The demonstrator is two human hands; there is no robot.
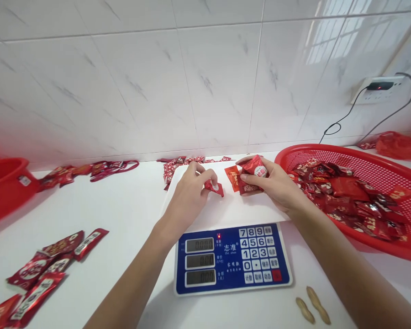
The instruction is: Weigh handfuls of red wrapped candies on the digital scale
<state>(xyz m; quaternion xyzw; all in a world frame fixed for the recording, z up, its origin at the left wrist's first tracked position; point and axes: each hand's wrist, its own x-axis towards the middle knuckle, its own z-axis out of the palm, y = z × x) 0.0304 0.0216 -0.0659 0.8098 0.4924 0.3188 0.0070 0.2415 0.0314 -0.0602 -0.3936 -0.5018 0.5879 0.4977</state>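
Our left hand (192, 194) is mostly closed, thumb and fingertips pinching a small red packet (218, 188) above the white scale pan (208, 214). Our right hand (276, 183) is half curled, thumb across the front of a cluster of red packets (253, 176), fingers behind; we see a round white label on the upper one. An orange packet (232, 178) sits just beside the cluster, on its left; whether our right hand touches it, we cannot tell.

Nearest us, two peanuts (318, 305) lie in their shells on the white table (123, 219), near the lower right corner of the blue scale panel (231, 285). Panel: three small displays on the left showing faint zeros, number keys on the right, a red light lit at the top. To our left, a loose group of red packets, some overlapping.

Further out, right: a red basket (373, 246) with perforated walls, many red packets inside. Far left: a red basin (7, 185), partly out of view. Past the pan, patterned packets (174, 168); more packets along the foot of the tiled wall (219, 82). Upper right: a socket (376, 94) with a black plug and cables; below it, a crumpled red bag (400, 145).
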